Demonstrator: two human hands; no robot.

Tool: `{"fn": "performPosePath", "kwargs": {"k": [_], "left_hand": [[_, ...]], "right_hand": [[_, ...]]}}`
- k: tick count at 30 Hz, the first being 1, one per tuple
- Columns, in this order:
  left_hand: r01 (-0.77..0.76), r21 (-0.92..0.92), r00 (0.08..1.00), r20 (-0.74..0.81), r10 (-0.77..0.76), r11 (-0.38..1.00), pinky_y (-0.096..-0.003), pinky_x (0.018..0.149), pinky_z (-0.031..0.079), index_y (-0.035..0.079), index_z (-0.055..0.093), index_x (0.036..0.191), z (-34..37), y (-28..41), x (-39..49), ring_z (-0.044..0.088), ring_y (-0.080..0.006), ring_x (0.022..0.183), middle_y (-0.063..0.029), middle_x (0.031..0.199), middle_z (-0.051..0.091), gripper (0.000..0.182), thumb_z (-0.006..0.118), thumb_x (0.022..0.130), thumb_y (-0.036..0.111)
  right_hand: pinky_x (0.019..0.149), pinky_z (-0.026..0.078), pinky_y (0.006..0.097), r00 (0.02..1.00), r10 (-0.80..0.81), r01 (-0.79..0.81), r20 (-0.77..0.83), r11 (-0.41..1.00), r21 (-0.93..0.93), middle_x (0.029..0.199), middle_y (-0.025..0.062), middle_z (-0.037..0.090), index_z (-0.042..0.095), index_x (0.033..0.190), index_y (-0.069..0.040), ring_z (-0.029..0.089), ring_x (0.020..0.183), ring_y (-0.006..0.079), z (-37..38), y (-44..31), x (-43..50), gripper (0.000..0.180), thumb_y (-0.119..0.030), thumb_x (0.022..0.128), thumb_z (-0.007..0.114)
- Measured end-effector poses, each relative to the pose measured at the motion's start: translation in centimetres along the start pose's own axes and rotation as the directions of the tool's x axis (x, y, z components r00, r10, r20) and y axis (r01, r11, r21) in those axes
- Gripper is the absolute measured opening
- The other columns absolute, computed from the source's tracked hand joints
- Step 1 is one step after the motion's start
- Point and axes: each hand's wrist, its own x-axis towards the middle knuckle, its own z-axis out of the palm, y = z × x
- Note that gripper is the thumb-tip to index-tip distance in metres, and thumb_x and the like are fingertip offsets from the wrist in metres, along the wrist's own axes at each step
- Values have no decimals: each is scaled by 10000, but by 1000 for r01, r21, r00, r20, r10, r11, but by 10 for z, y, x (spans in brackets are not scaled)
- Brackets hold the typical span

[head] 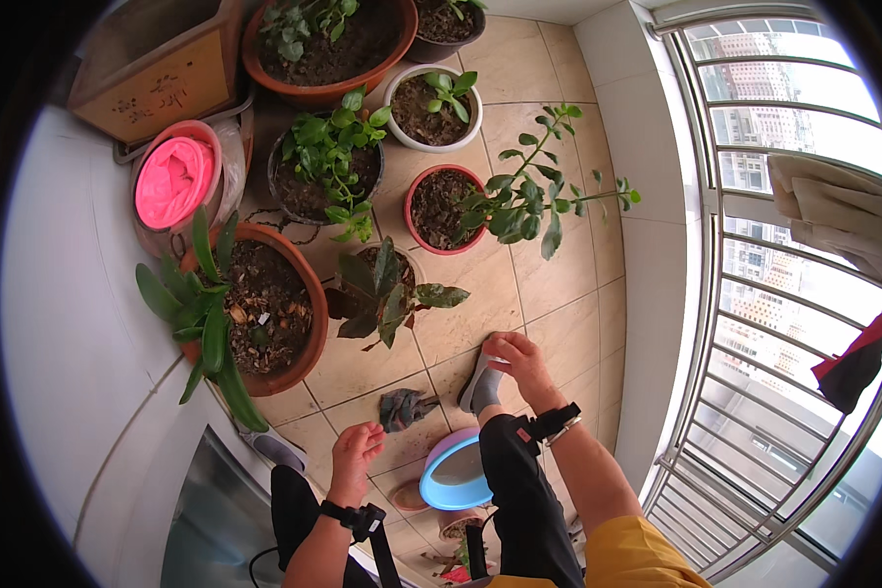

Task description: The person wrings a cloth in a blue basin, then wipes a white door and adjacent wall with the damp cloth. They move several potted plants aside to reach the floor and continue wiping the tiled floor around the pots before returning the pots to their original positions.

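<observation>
My left hand (pixel 356 457) hangs above the floor tiles with loosely bent fingers and holds nothing that I can see. Just beyond it, a crumpled dark grey cloth (pixel 406 409) lies on the tiles. My right hand (pixel 520 361) is over my shoe, its fingers curved and apart from the thumb, with nothing visible in them. Closest ahead of both hands stands a pot with a dark, broad-leaved plant (pixel 388 295). Below the cloth, a blue basin (pixel 456 470) holding murky water is partly hidden by my right knee.
A large terracotta pot (pixel 312 323) with a strap-leaved plant is at left. Farther off are a red pot (pixel 414 214) with a leaning leafy stem, a white pot (pixel 395 131) and a pink-lined bin (pixel 173 184). A window with metal bars (pixel 779 283) runs along the right.
</observation>
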Motion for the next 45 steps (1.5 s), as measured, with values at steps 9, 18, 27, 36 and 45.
{"fn": "performPosePath", "kwargs": {"k": [9,18,27,36,45], "left_hand": [[-145,155,968,-183,172,977,-313,812,476,79,600,980,-36,41,-61,619,-180,930,-61,994,654,259,652,880,312],[-254,713,837,-177,518,653,-263,727,475,-16,653,928,-73,97,-197,594,-123,768,-37,815,640,234,648,866,209],[-243,889,772,-66,632,389,-275,709,471,-14,660,923,-113,120,-317,591,-131,760,-58,807,637,239,626,872,217],[-271,764,754,-210,623,585,-251,653,435,2,650,901,-118,137,-378,527,-97,699,-10,764,596,233,608,884,230],[-259,703,800,-229,555,663,-247,501,364,66,644,849,-157,150,-396,515,-84,629,11,712,581,262,618,858,327]], "right_hand": [[636,460,230,948,-207,57,-243,859,-508,739,15,634,643,890,-33,594,709,87,-104,-47,-64,228,-260,879,641],[657,488,279,947,-257,99,-193,805,-585,716,78,657,668,896,8,622,680,152,-151,-82,-188,228,-206,857,603],[652,503,295,981,-140,44,-136,838,-544,736,108,672,683,917,21,641,695,178,-204,-29,-312,207,-82,808,539],[529,463,305,970,-63,-65,-236,863,-501,614,72,627,666,769,20,595,563,152,-212,27,-408,230,-210,778,665],[506,465,308,849,33,-165,-527,964,-207,591,81,612,648,744,29,595,520,162,-215,0,-443,404,-359,858,627]]}}
